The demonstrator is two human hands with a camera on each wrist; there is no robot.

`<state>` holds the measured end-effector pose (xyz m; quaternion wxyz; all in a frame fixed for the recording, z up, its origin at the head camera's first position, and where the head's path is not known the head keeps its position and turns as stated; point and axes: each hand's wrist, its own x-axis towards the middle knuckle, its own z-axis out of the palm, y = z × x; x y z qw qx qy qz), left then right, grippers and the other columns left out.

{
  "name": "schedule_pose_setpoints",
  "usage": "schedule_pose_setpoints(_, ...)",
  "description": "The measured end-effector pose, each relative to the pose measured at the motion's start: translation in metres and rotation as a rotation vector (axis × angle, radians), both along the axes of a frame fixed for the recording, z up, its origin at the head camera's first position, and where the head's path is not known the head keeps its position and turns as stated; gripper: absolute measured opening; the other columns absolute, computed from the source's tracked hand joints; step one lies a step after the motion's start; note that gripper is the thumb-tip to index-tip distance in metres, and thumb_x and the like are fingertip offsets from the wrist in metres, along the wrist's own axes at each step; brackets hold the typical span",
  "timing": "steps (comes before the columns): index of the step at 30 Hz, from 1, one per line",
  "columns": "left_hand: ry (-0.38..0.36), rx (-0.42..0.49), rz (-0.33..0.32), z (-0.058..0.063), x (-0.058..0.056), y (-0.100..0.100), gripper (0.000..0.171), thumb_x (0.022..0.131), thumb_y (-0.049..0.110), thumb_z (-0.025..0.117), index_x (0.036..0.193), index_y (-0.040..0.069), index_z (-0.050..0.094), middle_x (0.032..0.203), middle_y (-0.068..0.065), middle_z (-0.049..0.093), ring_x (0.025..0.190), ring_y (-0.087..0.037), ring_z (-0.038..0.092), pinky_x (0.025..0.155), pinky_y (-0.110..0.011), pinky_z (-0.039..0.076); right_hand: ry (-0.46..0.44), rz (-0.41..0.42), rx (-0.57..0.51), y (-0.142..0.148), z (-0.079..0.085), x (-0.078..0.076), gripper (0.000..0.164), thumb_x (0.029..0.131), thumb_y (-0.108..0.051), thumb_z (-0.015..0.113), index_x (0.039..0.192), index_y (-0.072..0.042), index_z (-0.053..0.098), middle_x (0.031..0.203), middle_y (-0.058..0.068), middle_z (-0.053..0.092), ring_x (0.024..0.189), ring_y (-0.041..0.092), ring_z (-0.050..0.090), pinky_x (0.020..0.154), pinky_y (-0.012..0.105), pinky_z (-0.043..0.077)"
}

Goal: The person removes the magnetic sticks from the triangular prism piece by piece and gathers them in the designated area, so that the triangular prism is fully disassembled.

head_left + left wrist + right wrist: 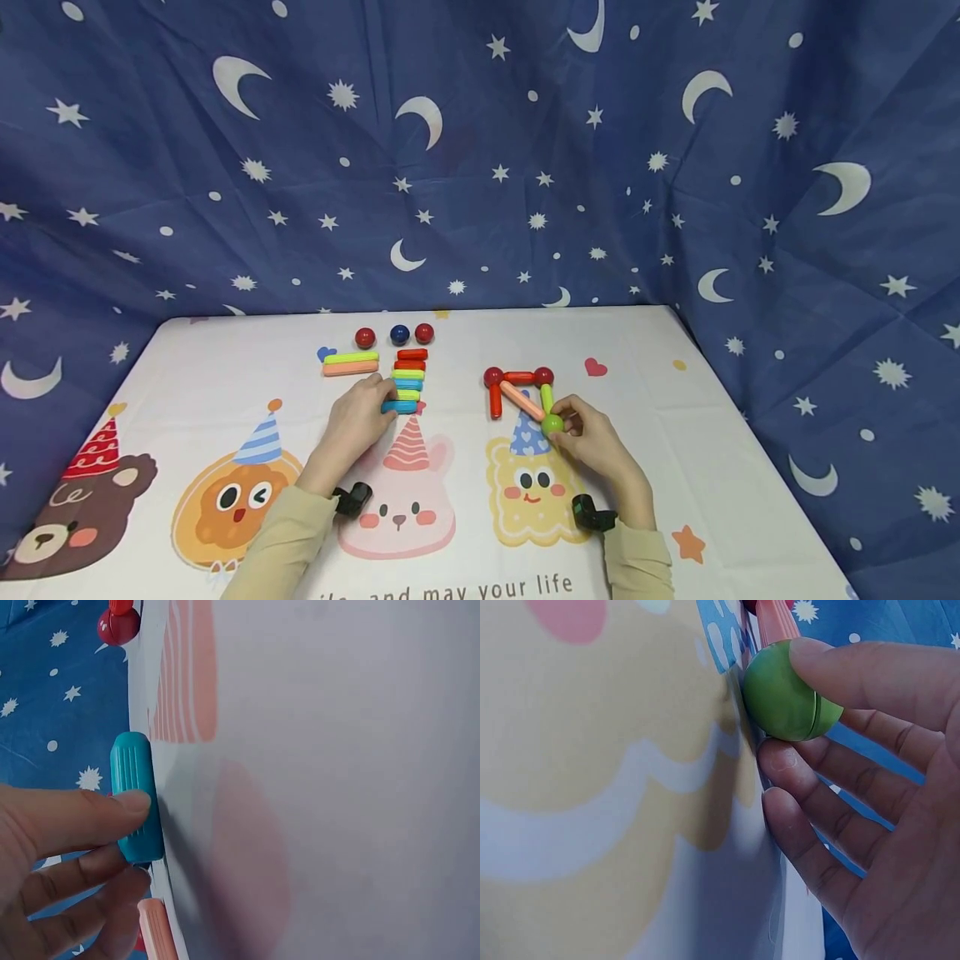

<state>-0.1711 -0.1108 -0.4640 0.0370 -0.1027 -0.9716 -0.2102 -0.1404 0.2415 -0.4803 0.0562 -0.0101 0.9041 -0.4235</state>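
Observation:
My left hand point(362, 419) is at the near end of a column of short sticks, and its thumb and fingers pinch the nearest blue stick point(136, 780). My right hand point(596, 437) holds a green ball point(784, 694) between thumb and fingers. That ball is at the near right corner of a joined frame of sticks and balls. In the head view, a short yellow-green stick point(547, 398) and a long orange stick point(522, 401) run up to it. Two red balls, left point(493, 377) and right point(543, 377), are linked by a red stick point(519, 377); another red stick point(496, 402) points toward me.
Behind the column lie a red ball point(365, 337), a blue ball point(400, 335) and another red ball point(424, 333). A long yellow-green stick point(351, 357) and an orange stick point(350, 368) lie left of it. A starry blue curtain point(465, 167) hangs behind the white tablecloth point(697, 467).

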Motion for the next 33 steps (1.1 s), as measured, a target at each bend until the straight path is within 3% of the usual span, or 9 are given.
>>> schedule_pose_setpoints(7,0.007,0.027,0.052,0.002,0.0,-0.002,0.019,0.075,0.009,0.078,0.09,0.007,0.066,0.085,-0.009,0.061,0.07,-0.02,0.051,0.061,-0.034,0.044,0.005,0.004,-0.007,-0.001,0.0,0.0,0.033,0.08,-0.005,0.074,0.108,-0.013,0.059,0.095,0.006,0.06,0.081,0.017,0.051,0.067,0.022,0.044)
schedule_pose_setpoints(14,0.004,0.054,0.075,0.003,0.008,-0.001,0.021,0.076,0.013,0.079,0.091,0.007,0.065,0.077,-0.004,0.054,0.066,-0.017,0.048,0.058,-0.029,0.039,0.0,-0.002,-0.018,-0.004,-0.001,0.001,0.033,0.079,-0.004,0.074,0.107,-0.013,0.059,0.094,0.006,0.06,0.08,0.017,0.051,0.067,0.022,0.044)
schedule_pose_setpoints(20,0.022,0.116,0.082,0.003,0.015,0.005,0.02,0.077,0.013,0.077,0.092,0.007,0.066,0.08,-0.004,0.058,0.069,-0.016,0.05,0.062,-0.03,0.041,0.001,0.012,-0.024,-0.005,-0.002,0.002,0.033,0.079,-0.005,0.074,0.107,-0.013,0.059,0.095,0.006,0.06,0.08,0.017,0.052,0.068,0.022,0.044)
schedule_pose_setpoints(27,-0.045,0.29,0.044,0.004,0.02,0.04,0.017,0.08,0.016,0.075,0.092,0.008,0.066,0.084,-0.002,0.063,0.073,-0.012,0.057,0.069,-0.029,0.047,-0.007,0.006,-0.036,0.003,0.001,0.002,0.031,0.08,-0.005,0.073,0.107,-0.011,0.06,0.094,0.007,0.061,0.08,0.017,0.053,0.065,0.023,0.045)
schedule_pose_setpoints(33,-0.084,0.359,0.023,0.001,0.015,0.075,0.021,0.082,0.021,0.075,0.097,0.009,0.067,0.083,-0.002,0.062,0.071,-0.01,0.053,0.065,-0.024,0.045,-0.006,0.062,-0.001,0.006,0.01,-0.005,0.026,0.083,-0.011,0.072,0.106,-0.01,0.061,0.097,0.007,0.062,0.084,0.017,0.055,0.072,0.026,0.045)
